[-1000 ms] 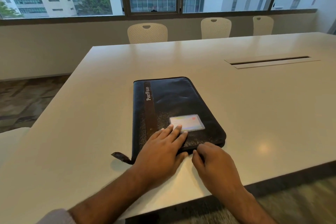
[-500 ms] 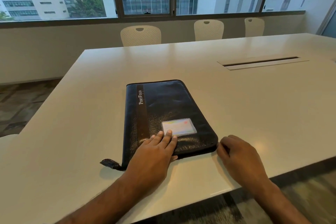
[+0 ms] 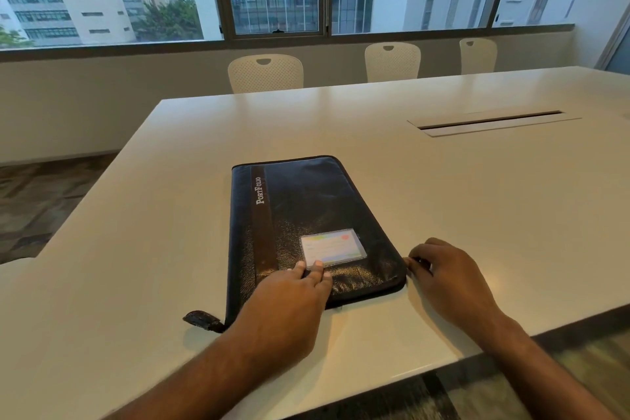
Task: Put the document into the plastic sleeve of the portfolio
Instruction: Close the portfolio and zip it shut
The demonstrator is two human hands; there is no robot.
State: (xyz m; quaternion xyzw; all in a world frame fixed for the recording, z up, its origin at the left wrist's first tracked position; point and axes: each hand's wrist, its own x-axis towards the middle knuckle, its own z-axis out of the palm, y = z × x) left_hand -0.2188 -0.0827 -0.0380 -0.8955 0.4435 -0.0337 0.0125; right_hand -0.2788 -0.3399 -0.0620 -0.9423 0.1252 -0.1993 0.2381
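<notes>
White worktop point(image 3: 170, 215), mid-frame. Left hand point(image 3: 289, 300) presses flat on the soft, zipped portfolio point(image 3: 306, 215); right hand point(image 3: 446, 269) pinches its zipper corner, probably the place to open it.

The portfolio point(image 3: 306, 225) looks like black grained leather, creased and faintly shiny, with a smoother matt strip. Its card window point(image 3: 332, 247) is clear glossy plastic. The table point(image 3: 477, 198) is smooth, pale, softly reflective.

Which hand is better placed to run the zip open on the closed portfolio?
Right. The right hand already has curled fingertips at the portfolio's near right corner, probably on the zip pull, which is hidden. The left hand lies flat on the cover, steadying it.
</notes>
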